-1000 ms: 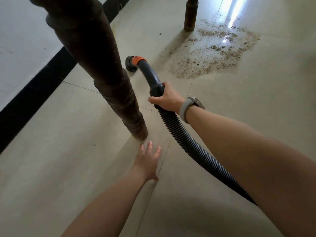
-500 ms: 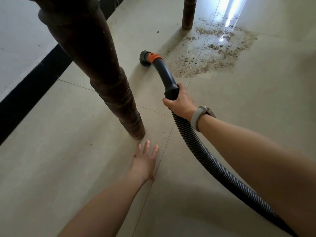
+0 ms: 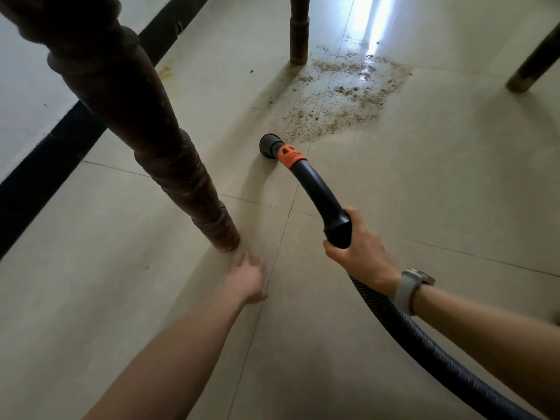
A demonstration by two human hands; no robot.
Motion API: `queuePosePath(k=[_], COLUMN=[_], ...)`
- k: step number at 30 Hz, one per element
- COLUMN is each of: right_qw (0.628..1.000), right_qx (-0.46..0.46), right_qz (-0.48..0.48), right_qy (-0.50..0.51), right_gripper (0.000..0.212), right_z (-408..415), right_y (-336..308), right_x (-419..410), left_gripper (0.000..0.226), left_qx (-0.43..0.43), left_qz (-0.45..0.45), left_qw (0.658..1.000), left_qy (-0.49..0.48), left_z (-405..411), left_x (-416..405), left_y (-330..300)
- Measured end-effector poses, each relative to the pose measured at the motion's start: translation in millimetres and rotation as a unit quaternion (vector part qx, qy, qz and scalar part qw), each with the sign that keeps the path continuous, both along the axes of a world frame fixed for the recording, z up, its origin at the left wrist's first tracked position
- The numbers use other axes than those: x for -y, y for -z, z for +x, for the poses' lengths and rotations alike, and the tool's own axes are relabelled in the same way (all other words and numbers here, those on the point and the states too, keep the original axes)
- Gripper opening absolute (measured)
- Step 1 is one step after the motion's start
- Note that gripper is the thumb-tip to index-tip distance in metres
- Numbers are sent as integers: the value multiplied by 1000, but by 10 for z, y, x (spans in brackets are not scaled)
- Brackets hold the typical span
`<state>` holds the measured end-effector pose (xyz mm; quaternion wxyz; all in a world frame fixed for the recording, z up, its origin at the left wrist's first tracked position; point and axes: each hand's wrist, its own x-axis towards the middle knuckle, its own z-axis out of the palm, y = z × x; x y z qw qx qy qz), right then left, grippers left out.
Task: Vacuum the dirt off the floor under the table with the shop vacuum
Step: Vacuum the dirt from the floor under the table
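A: What's changed w/ the nozzle?

B: A sec ago the nozzle [image 3: 268, 146] sat over by the near table leg [image 3: 181, 189], short of the mess. Now it's swung away from that leg & sits right at the near edge of the dirt [image 3: 342, 95]. Looks like approach is done; suction pass not yet begun, patch looks mostly untouched.

A: Hands?

B: Nearest the leg's foot: left hand [image 3: 247, 275] flat on the floor [image 3: 439, 177], fingers straight & spread a bit, holding nothing, arm stretched fwd, prob. bracing. Right of the leg: right hand [image 3: 359, 253] wrapped round the black wand [image 3: 318, 192] where the ribbed hose [image 3: 424, 344] joins; wrist w/ watch [image 3: 409, 287], arm extended.

A: Beyond?

B: Dirt lies past the leg, spreading from the nozzle to the far leg [image 3: 298, 28]. A third leg [image 3: 533, 65] is far right.
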<state>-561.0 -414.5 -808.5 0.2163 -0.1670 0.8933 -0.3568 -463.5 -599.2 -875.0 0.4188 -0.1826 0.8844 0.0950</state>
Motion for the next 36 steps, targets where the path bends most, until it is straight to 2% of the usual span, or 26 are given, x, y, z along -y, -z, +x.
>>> queuePosePath(k=[5,16,24,28,30,32,34,36], right_qw=[1000,1000,1000,1000,1000,1000,1000,1000], right_qx=[-29,1,5,5,10,7,4,7], right_qz=[-1,4,-8,-4,-3,-2,0,-3], right_qy=[-3,-4,12,24,27,28,23,13], right_gripper=[61,53,58,62,63,64,65,65], right_z=[-31,-465,-252,-196,-172,-135,-81,-24], right_y=[46,-32,98,130,134,141,143,140], right_x=[149,1068,571,306,226,169,123,87], left_gripper=[83,92,92,80,59,44,41,32], left_qx=[17,65,80,74,-12,-137,-240,-294], left_qz=[0,6,1,18,52,110,194,273], left_qw=[999,997,997,996,994,966,899,826], left_qy=[-29,-34,-21,-52,-96,-188,-309,-396], left_z=[-22,-55,-103,-177,-252,-346,-480,-638], left_x=[-74,-31,-40,-52,-78,-129,-202,-263], left_y=[-10,28,27,-58,-127,-244,-380,-525])
